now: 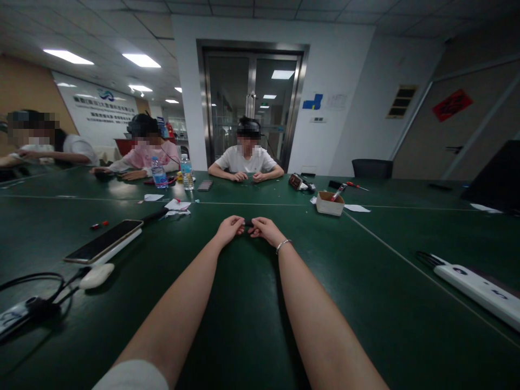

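Observation:
Both my arms reach forward over the green table [247, 303]. Between my fingertips is a small dark object [248, 222], short and roughly rod-shaped; its exact kind is too small to make out. My left hand [231, 229] pinches its left end, where a pale bit shows at the fingertips. On the other end, my right hand [265, 230] closes with thumb and fingers. A silver bracelet [283, 246] circles my right wrist. The fingers cover part of the object.
Left lie a phone [106, 240], a white mouse-shaped item [96, 276] and a cabled power strip [20, 314]. Ahead stand water bottles [187, 172] and a small box [330, 205]. Another power strip [479, 290] lies right. Several people sit around the table, one directly opposite [246, 157].

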Tool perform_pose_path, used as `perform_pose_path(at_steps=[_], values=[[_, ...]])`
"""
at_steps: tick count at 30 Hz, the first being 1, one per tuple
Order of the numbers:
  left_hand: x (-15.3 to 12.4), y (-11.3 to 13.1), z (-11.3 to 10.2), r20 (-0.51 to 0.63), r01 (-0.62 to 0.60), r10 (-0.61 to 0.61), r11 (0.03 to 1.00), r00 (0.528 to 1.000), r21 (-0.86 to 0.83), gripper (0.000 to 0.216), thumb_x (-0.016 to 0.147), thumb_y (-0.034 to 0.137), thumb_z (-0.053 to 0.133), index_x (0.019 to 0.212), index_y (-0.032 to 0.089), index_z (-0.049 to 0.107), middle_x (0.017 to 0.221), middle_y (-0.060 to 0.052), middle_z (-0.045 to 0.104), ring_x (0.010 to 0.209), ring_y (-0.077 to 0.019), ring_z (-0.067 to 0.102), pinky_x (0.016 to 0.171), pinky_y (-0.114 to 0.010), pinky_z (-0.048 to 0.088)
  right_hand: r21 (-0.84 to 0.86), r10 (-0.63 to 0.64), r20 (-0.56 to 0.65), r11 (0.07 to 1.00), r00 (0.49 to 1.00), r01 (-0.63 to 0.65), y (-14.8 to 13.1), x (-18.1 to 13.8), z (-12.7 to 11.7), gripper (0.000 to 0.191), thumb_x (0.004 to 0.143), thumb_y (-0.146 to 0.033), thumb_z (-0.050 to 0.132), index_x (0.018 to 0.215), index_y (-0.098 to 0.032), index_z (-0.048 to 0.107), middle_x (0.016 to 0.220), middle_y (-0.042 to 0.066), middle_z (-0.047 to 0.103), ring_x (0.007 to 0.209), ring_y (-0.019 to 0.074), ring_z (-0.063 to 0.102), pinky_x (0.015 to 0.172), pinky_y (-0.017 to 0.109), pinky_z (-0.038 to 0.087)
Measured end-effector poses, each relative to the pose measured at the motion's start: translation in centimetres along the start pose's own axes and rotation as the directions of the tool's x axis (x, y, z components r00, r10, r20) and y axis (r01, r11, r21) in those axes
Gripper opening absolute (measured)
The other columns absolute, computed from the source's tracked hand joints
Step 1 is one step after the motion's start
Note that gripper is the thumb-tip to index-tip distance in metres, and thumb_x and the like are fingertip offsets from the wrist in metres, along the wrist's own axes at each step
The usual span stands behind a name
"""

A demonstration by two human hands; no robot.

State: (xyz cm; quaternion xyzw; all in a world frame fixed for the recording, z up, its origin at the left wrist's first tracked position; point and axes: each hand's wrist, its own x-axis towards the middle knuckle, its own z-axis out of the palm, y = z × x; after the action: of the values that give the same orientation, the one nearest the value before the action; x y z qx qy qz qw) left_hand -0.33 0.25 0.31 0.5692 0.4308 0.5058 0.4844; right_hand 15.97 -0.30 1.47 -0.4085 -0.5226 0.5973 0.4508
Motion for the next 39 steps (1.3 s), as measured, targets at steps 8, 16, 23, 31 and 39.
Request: perform_pose_path(at_steps=[8, 16, 23, 31, 39], values=[[-0.16, 0.28, 0.15, -0.001, 0.029, -0.029, 0.999, 1.0, 0.028, 0.02, 0.076, 0.028, 0.06, 0.089, 0.013, 0.06, 0.07, -0.002, 0.059, 0.056, -0.0078, 0.056, 0.053, -0.021, 0.047, -0.005, -0.007, 0.014, 1.0, 1.0, 0.008, 0.04, 0.02, -0.11, 0.006, 0.088, -0.016, 0.05, 0.087, -0.012, 0.054, 0.055, 0.002, 0.063, 0.041, 0.0055, 0.053, 0.053, 0.021, 0.055], [-0.33, 0.58, 0.3, -0.006, -0.002, 0.003, 0.993, 1.0, 0.119, 0.017, 0.077, 0.027, 0.056, 0.087, 0.014, 0.06, 0.06, 0.002, 0.053, 0.047, -0.0053, 0.048, 0.046, -0.017, 0.042, -0.011, -0.009, 0.015, 1.0, 1.0, 0.009, 0.17, 0.12, -0.18, 0.007, 0.087, -0.019, 0.054, 0.085, -0.012, 0.055, 0.055, 0.001, 0.063, 0.041, 0.0054, 0.053, 0.052, 0.02, 0.055], [-0.47, 0.86, 0.4, -0.022, 0.014, -0.012, 0.992, 1.0, 0.124, 0.017, 0.078, 0.023, 0.052, 0.091, 0.015, 0.06, 0.068, 0.0, 0.056, 0.053, -0.0067, 0.051, 0.051, -0.019, 0.045, -0.02, -0.007, 0.014, 1.0, 1.0, 0.008, -0.02, -0.03, -0.06, 0.006, 0.088, -0.017, 0.051, 0.087, -0.012, 0.055, 0.056, 0.002, 0.063, 0.041, 0.0051, 0.053, 0.054, 0.021, 0.055], [-0.54, 0.82, 0.47, -0.003, 0.009, -0.008, 0.988, 1.0, 0.155, 0.018, 0.079, 0.026, 0.052, 0.091, 0.015, 0.06, 0.071, -0.001, 0.056, 0.055, -0.0073, 0.051, 0.05, -0.018, 0.044, -0.012, -0.01, 0.018, 1.0, 1.0, 0.011, -0.03, -0.07, -0.07, 0.005, 0.087, -0.016, 0.052, 0.086, -0.012, 0.055, 0.056, 0.001, 0.063, 0.042, 0.0056, 0.054, 0.053, 0.021, 0.055], [-0.51, 0.63, 0.46, 0.029, 0.005, -0.009, 0.989, 1.0, 0.151, 0.021, 0.079, 0.03, 0.053, 0.092, 0.016, 0.061, 0.071, -0.002, 0.058, 0.058, -0.0087, 0.054, 0.052, -0.02, 0.045, -0.008, -0.014, 0.024, 1.0, 1.0, 0.014, -0.01, -0.07, -0.13, 0.005, 0.086, -0.017, 0.054, 0.085, -0.012, 0.056, 0.056, 0.001, 0.063, 0.042, 0.0054, 0.054, 0.053, 0.02, 0.055]])
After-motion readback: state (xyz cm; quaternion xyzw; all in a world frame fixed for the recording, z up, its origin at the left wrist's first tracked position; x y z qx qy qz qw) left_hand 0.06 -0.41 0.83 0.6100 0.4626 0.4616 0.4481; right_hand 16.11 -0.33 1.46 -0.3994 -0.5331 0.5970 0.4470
